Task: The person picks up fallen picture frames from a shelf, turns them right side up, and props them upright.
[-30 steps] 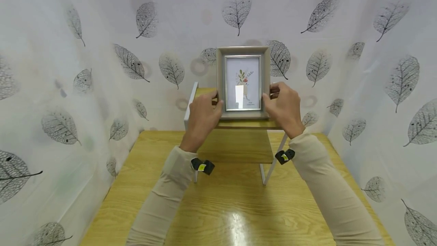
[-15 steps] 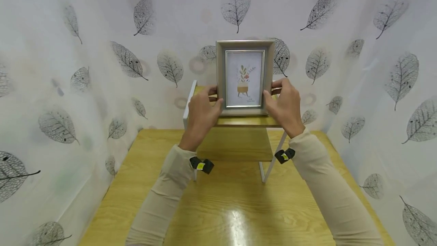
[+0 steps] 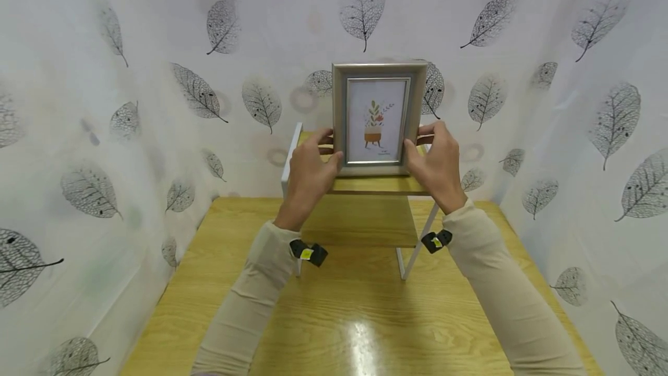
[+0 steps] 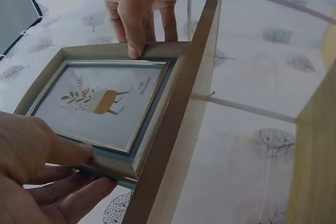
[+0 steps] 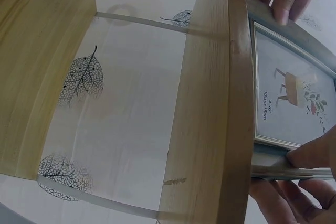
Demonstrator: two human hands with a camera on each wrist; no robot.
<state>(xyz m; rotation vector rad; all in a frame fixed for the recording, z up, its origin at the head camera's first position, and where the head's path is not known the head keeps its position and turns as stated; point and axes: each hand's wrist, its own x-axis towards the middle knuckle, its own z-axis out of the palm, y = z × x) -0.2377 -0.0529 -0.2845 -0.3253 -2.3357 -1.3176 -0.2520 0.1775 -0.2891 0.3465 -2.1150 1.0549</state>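
**Picture frame (image 3: 379, 126) held upright at a shelf (image 3: 360, 222)**

Left hand (image 3: 313, 173), at the frame's 8 o'clock, and right hand (image 3: 434, 161), at its 4 o'clock, grasp its side edges between thumb and fingers, above the wooden top board (image 3: 376, 185). The wood-grain table (image 3: 334, 306) shows glare (image 3: 362, 341) towards 6 o'clock; pale, leaf-printed sheeting (image 3: 292, 28) surrounds it at 9, 12 and 3 o'clock

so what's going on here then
A person has a picture frame between both hands, the left hand gripping one side edge and the right hand the other. Its picture faces the person. The frame is at the top board of a small shelf standing on a wooden table. Whether its bottom edge bears fully on the board is hard to tell.
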